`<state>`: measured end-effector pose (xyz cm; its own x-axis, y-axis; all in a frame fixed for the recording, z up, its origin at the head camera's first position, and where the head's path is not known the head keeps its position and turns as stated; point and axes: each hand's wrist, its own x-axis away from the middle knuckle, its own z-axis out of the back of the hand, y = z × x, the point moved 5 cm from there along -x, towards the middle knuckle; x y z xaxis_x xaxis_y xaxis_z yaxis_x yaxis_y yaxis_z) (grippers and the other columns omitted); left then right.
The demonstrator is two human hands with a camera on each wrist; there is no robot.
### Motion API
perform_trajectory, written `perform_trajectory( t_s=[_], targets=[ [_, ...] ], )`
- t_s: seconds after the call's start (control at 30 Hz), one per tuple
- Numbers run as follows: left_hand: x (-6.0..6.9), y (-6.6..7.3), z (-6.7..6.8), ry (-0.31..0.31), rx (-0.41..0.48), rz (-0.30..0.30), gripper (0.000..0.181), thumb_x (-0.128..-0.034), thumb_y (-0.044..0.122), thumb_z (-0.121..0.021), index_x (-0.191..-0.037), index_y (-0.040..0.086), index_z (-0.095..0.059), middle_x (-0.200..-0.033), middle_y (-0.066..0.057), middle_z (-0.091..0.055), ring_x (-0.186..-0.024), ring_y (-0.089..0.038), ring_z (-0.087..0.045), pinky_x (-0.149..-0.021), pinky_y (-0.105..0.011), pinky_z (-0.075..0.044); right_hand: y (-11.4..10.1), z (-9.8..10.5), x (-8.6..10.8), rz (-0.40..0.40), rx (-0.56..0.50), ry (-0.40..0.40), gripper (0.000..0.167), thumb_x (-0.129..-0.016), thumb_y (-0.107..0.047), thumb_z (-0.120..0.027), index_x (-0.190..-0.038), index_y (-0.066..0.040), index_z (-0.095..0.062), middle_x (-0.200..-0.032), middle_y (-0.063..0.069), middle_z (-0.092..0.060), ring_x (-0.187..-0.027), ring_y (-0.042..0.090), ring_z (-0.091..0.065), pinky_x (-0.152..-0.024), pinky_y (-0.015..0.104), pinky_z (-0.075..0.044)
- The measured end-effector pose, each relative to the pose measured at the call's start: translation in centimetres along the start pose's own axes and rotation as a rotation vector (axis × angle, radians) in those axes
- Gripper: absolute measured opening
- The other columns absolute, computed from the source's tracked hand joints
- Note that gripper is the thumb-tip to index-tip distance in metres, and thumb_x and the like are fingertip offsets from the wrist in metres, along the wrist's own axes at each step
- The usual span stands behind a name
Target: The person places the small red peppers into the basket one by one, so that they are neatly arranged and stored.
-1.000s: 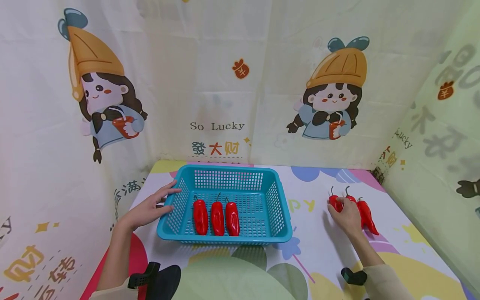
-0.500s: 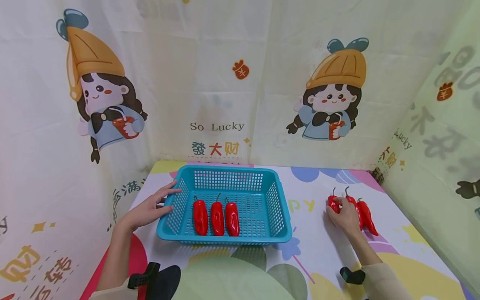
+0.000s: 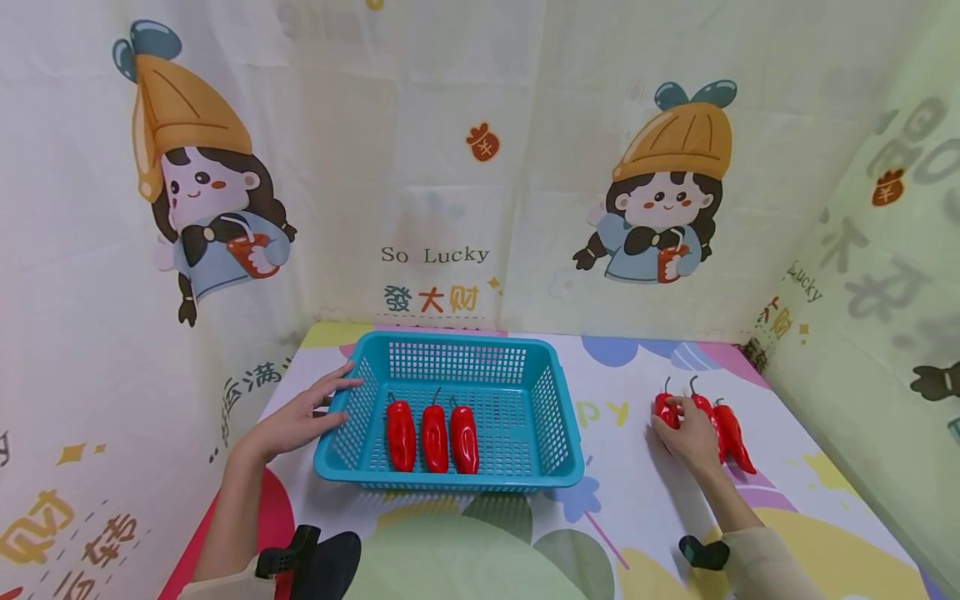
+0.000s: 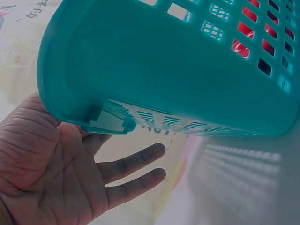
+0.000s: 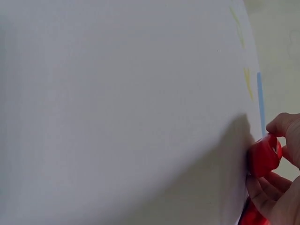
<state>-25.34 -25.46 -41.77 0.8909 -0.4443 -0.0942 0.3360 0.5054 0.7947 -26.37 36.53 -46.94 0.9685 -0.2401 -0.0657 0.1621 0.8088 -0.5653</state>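
Three glossy red chili peppers [image 3: 434, 437] lie side by side in a turquoise perforated plastic basket [image 3: 450, 481]. My left hand [image 3: 296, 417] rests at the basket's left rim with its fingers spread. In the left wrist view its palm faces the camera, two fingers stretch straight below the rim, and the rim hides the other fingertips. On the right side of the table my right hand [image 3: 690, 435] pinches a red chili pepper [image 5: 264, 155] between thumb and fingers. Two more chili peppers [image 3: 732, 435] lie beside that hand, one partly covered by it.
A colourful printed cloth [image 3: 615, 467] covers the table. Cartoon-printed curtains [image 3: 525, 167] hang behind it and along both sides. Each forearm wears a dark wrist mount [image 3: 703, 552].
My right hand has shifted slightly left with the leftmost chili pepper, widening the gap to the other two. The left hand and basket have stayed in place.
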Motion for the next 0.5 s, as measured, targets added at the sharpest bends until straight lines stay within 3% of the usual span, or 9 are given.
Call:
perform_trajectory(
  t_s=[0.27,0.5],
  targets=[
    [0.13,0.1,-0.14,0.003,-0.01,-0.001,0.069,-0.0939,0.015,-0.072,-0.154,0.004,-0.04,-0.167,-0.025,-0.015,-0.143,-0.056,-0.027,-0.091,-0.056,-0.058,0.43,-0.34,0.09,-0.057,-0.041,0.011,0.069,-0.088,-0.02,-0.073,-0.144,0.005,-0.041,-0.139,0.034,-0.048,-0.126,0.051,-0.045,-0.096,0.065,-0.052],
    [0.04,0.29,0.06,0.01,-0.016,0.002,0.069,-0.0934,0.014,-0.072,-0.154,0.005,-0.04,-0.166,-0.025,-0.019,-0.143,-0.055,-0.029,-0.095,-0.06,-0.055,0.35,-0.27,0.05,-0.107,-0.086,0.051,0.072,-0.086,-0.019,-0.074,-0.146,0.005,-0.042,-0.142,0.033,-0.047,-0.13,0.052,-0.042,-0.098,0.066,-0.05]
  ],
)
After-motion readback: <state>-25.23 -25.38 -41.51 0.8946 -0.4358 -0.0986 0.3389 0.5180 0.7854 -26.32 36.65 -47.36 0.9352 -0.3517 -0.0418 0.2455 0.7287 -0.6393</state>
